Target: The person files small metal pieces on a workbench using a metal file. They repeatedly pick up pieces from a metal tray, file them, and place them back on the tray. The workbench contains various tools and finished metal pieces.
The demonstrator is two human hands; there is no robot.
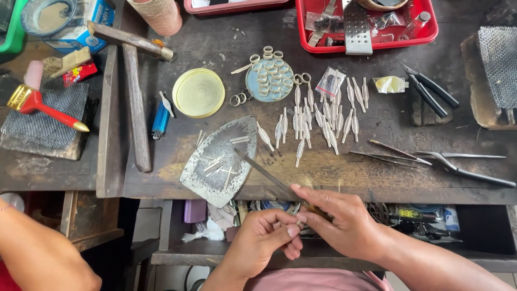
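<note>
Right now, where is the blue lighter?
In the head view, the blue lighter lies on the left of the dark workbench, between the wooden hammer handle and the round yellow lid.

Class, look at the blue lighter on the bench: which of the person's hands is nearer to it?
Left. The left hand lies below and right of the blue lighter; the right hand is further right, holding a long file.

1. Your dark wooden bench [377, 178] fills the middle of the frame.
2. Silver pieces [323, 116] lie at centre.
3. A hammer [134, 91] lies upper left.
4. Tweezers [431, 159] lie right.
</note>
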